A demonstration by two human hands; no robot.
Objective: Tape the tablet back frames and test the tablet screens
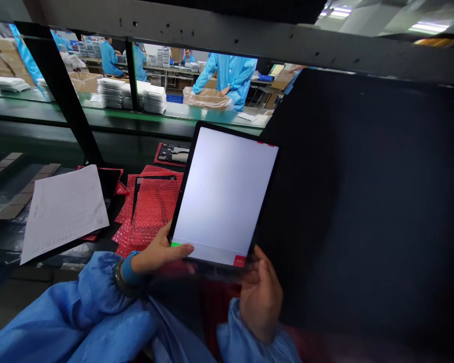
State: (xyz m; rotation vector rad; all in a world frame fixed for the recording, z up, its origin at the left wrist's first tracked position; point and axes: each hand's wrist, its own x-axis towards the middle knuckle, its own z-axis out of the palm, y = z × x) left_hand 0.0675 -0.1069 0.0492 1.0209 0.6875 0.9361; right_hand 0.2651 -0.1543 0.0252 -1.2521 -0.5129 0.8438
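Observation:
A tablet (227, 194) with a black bezel is held up, tilted, in front of me. Its screen glows white, with a green patch at the lower left and a red one at the lower right. My left hand (162, 252) grips the lower left corner, thumb lying over the front and fingers behind. At the lower right corner, my right hand (263, 292) has its fingers curled against the edge, partly hidden behind the tablet. Left of the tablet lie red bubble-wrap pouches (155, 212), one with a dark-framed panel partly in it.
A printed paper sheet (66, 212) lies at the left. Behind the pouches is an opened device (174, 154) on red wrap. A large black panel (363, 201) fills the right side. Beyond the metal frame, white stacks (111, 93) stand on a green conveyor (196, 115); co-workers in blue work there.

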